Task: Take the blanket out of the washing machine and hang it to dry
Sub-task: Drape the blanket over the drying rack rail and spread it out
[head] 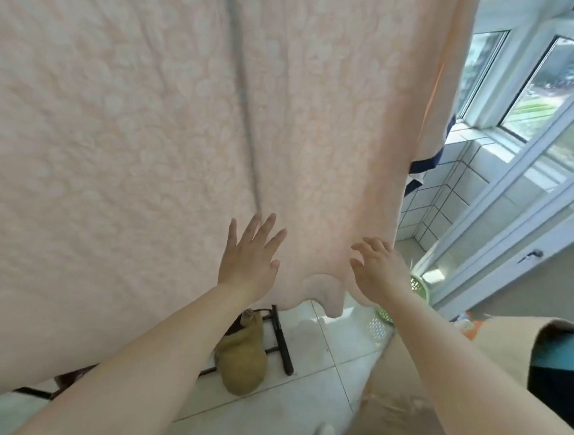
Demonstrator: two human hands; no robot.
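Blanket (pixel 132 119) hung, draped w/ hem just above floor; left hand (pixel 248 259) flat, fingers spread on cloth; right hand (pixel 377 269) loose by corner, gripping nothing; smooth downward, tug corner square, no bunching.

Both bare forearms reach forward and up, nearly parallel. The left hand (pixel 250 255) is flat, palm forward, fingers spread and pointing up. The right hand (pixel 379 269), just beside it at the same height, is open too, its fingers curled loosely toward the left.
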